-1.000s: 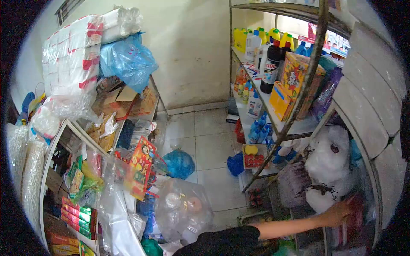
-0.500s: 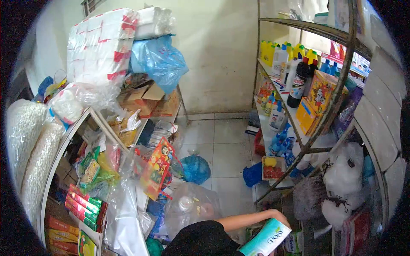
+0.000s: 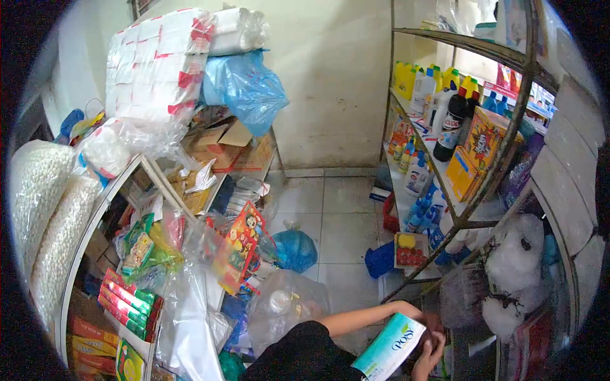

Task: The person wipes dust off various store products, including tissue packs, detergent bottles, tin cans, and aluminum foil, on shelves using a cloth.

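Observation:
A teal and white tissue pack (image 3: 389, 348) with "Posy" lettering lies slanted in front of my body at the bottom of the view. My left hand (image 3: 410, 310), reaching out of a black sleeve, is closed around the pack's upper end, its fingertips in dark shadow. Beside the pack's right edge is my right hand (image 3: 429, 357), with curved fingers apart and pointing upward. Whether the right hand touches the pack cannot be made out. Left of my forearm sits a clear plastic bag (image 3: 279, 305) with pale items inside.
A metal-framed shelf (image 3: 470, 223) on the right carries bottles and boxes. Clear bags (image 3: 515, 254) hang near my right side. On the left, a cluttered rack (image 3: 95, 206) holds packets, and stacked white packs (image 3: 155, 70) stand above. A blue bag (image 3: 295, 249) lies on the tiled floor (image 3: 343, 222).
My right hand has come up from below the tissue pack to beside its right edge. The pack has shifted slightly left and up, and the whole view has moved a little.

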`<action>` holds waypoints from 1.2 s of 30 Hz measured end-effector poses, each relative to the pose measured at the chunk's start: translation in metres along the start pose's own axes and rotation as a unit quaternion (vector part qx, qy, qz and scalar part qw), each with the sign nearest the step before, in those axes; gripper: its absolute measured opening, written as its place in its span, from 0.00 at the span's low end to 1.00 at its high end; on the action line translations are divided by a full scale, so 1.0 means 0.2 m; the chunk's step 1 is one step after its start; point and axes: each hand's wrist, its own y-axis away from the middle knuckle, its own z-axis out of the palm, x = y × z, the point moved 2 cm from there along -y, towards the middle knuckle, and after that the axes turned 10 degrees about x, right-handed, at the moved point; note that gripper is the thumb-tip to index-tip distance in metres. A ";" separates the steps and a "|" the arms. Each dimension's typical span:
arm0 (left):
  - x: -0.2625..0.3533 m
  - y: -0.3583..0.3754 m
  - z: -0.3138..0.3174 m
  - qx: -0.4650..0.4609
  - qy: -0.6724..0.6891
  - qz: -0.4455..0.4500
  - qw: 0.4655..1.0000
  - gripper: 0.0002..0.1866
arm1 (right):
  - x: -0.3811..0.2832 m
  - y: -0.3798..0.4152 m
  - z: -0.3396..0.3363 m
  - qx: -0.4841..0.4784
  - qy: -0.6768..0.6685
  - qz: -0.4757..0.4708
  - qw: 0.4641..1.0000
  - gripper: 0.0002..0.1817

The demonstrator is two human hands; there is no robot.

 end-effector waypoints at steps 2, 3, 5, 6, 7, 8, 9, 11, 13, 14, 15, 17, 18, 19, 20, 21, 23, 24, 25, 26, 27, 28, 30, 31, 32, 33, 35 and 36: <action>-0.01 0.02 0.00 -0.007 -0.016 -0.009 1.000 0.19 | 0.07 -0.06 0.09 0.077 -0.107 0.059 0.990 0.16; -0.03 0.02 0.00 -0.012 -0.027 -0.019 0.999 0.19 | 0.07 -0.05 0.09 0.077 -0.110 0.063 0.989 0.15; -0.07 0.04 -0.01 -0.020 -0.051 -0.039 0.998 0.19 | 0.06 0.00 0.10 0.074 -0.113 0.071 0.988 0.13; -0.09 0.06 -0.01 -0.019 -0.058 -0.053 0.997 0.19 | 0.10 0.03 0.07 0.042 -0.049 0.039 0.997 0.12; -0.10 0.09 -0.02 -0.012 -0.053 -0.067 0.996 0.19 | 0.12 0.07 0.05 0.012 0.006 0.045 0.999 0.13; -0.09 0.12 -0.03 0.002 -0.035 -0.086 0.996 0.19 | 0.20 0.14 0.03 0.026 -0.019 0.042 0.999 0.11; -0.09 0.15 -0.03 0.022 0.003 -0.116 0.993 0.19 | 0.27 0.19 0.02 0.038 -0.044 0.039 0.998 0.10; -0.02 0.24 -0.04 0.070 0.183 -0.189 0.962 0.20 | -0.02 0.25 -0.04 -0.147 0.109 0.081 0.980 0.16; 0.07 0.29 -0.06 0.111 0.285 -0.209 0.929 0.22 | -0.06 0.30 -0.10 -0.209 0.097 0.111 0.967 0.13; 0.11 0.30 -0.08 0.120 0.301 -0.198 0.925 0.22 | -0.03 0.30 -0.14 -0.255 0.123 0.093 0.955 0.12; 0.11 0.29 -0.07 0.121 0.288 -0.181 0.933 0.22 | 0.00 0.32 -0.17 -0.299 0.149 0.076 0.940 0.11; 0.07 0.27 -0.05 0.109 0.245 -0.167 0.949 0.22 | -0.02 0.31 -0.15 -0.285 0.158 0.008 0.945 0.11; 0.02 0.22 -0.04 0.092 0.217 -0.169 0.957 0.22 | -0.03 0.29 -0.14 -0.279 0.163 -0.026 0.946 0.10; 0.05 0.17 -0.04 0.064 0.234 -0.209 0.947 0.22 | -0.03 0.27 -0.11 -0.252 0.164 -0.050 0.952 0.09; 0.08 0.12 -0.04 0.038 0.249 -0.249 0.935 0.22 | -0.03 0.22 -0.08 -0.226 0.165 -0.074 0.957 0.08; 0.17 0.07 -0.04 0.036 0.236 -0.283 0.929 0.21 | -0.04 0.18 -0.06 -0.198 0.166 -0.099 0.961 0.08; 0.20 -0.04 -0.03 0.013 0.195 -0.411 0.891 0.17 | -0.07 0.05 -0.04 -0.156 0.165 -0.101 0.969 0.10; 0.11 -0.08 -0.02 -0.040 0.076 -0.274 0.958 0.16 | -0.08 -0.03 -0.04 -0.109 0.156 -0.116 0.975 0.10; -0.04 -0.08 0.02 -0.092 -0.045 -0.126 0.987 0.14 | -0.09 -0.10 -0.02 -0.061 0.147 -0.129 0.979 0.10; -0.04 -0.07 0.05 -0.139 -0.163 0.028 0.976 0.13 | -0.13 -0.16 0.00 -0.023 0.135 -0.144 0.980 0.09; -0.07 -0.07 0.05 -0.112 -0.139 0.044 0.983 0.12 | -0.16 -0.21 0.02 0.016 0.124 -0.159 0.979 0.10; 0.00 -0.07 0.03 -0.086 -0.116 0.062 0.988 0.11 | -0.14 -0.23 0.03 0.024 0.107 -0.136 0.985 0.08; -0.17 -0.05 0.09 -0.004 -0.060 0.080 0.995 0.11 | -0.01 -0.21 0.06 0.048 0.074 -0.088 0.992 0.07; -0.14 -0.05 0.07 -0.027 -0.064 -0.001 0.998 0.10 | 0.03 -0.18 0.05 0.064 0.062 -0.062 0.994 0.06; -0.02 -0.03 0.01 -0.053 -0.062 -0.079 0.993 0.10 | -0.03 -0.13 0.07 0.041 0.044 -0.061 0.996 0.05; 0.06 0.02 0.00 -0.084 -0.058 -0.154 0.983 0.09 | 0.05 -0.07 0.05 -0.003 0.072 -0.059 0.996 0.06; 0.01 0.18 -0.01 0.023 0.141 -0.228 0.963 0.12 | -0.03 0.07 0.06 -0.087 0.105 -0.069 0.988 0.07; 0.00 0.25 -0.03 0.071 0.230 -0.280 0.929 0.14 | -0.04 0.14 0.05 -0.172 0.116 -0.018 0.978 0.08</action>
